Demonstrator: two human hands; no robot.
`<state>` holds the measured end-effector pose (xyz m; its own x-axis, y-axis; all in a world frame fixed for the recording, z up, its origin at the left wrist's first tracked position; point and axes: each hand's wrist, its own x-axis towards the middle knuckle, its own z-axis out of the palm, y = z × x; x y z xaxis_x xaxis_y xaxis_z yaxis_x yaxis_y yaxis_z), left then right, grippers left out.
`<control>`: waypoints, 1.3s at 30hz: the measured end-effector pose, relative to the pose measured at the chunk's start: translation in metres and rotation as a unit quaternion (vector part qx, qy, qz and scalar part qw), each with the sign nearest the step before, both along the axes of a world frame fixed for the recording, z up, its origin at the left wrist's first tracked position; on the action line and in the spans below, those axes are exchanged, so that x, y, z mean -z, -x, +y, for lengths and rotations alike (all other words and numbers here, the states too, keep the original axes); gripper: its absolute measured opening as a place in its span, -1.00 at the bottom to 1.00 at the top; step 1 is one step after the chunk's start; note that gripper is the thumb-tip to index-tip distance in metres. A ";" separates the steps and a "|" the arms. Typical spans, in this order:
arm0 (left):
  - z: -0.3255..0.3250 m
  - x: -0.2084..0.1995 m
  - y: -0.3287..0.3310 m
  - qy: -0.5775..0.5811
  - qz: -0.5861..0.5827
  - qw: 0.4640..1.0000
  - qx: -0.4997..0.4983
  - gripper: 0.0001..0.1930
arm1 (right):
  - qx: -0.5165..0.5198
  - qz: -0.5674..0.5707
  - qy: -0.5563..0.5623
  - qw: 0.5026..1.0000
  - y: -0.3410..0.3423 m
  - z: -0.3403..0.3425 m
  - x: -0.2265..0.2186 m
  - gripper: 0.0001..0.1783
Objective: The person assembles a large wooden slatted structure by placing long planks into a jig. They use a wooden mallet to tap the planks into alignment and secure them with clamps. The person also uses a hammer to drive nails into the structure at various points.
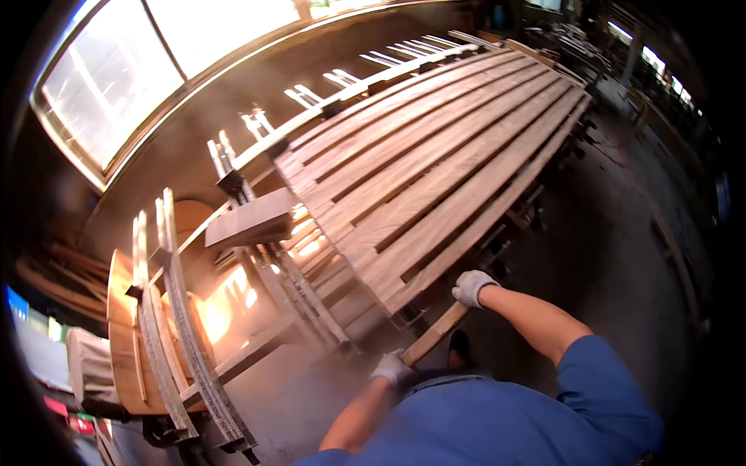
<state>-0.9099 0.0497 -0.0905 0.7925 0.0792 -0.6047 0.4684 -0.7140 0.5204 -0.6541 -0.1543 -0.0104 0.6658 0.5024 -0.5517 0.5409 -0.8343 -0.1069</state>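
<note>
**Both gloved hands on a short wooden bar at the end of a plank rack**

A short wooden bar (435,332) runs on a slant between the two hands, low in the middle of the view, just below the near end of a long bed of planks. The right hand (472,287), in a pale work glove, has its grip closed round the upper end of the bar, close against the near corner of the planks. The left hand (391,367), gloved the same way, has its grip closed round the lower end, nearer the body. Both forearms are bare, and a blue shirt (497,423) fills the lower edge of the view.

The long wooden planks (435,171) lie side by side with dark gaps between them, stretching away toward the upper right. They rest on a long rack-like bench (326,299) of metal rails. Along its far side stands a row of upright metal clamp bars (233,167), bright where the light strikes them. A flat wooden block (250,221) sits on the rails just left of the plank ends. Further left, curved wooden boards (124,334) stand on edge beside more metal bars.

A dusty concrete floor (606,256) lies to the right of the bench. A large bright window (148,62) fills the upper left.
</note>
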 end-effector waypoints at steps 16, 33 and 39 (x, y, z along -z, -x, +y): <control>-0.108 0.001 -0.019 -0.011 -0.027 0.941 0.337 -0.56 | 0.087 0.190 0.044 0.977 0.191 -0.203 0.002 -0.46; -0.333 0.025 -0.207 0.053 -0.096 0.963 0.246 -0.50 | 0.624 0.220 0.004 0.750 0.155 -0.543 0.026 -0.36; -0.391 0.030 -0.287 0.091 -0.093 0.953 0.273 -0.54 | 0.719 0.256 -0.019 0.646 0.144 -0.602 0.092 -0.13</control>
<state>-0.6225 -0.3412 -0.1203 0.7799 -0.4693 -0.4141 -0.0596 -0.7144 0.6972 -0.7986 -0.7563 -0.1028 0.1944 -0.4122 -0.8901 -0.9047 -0.4261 -0.0003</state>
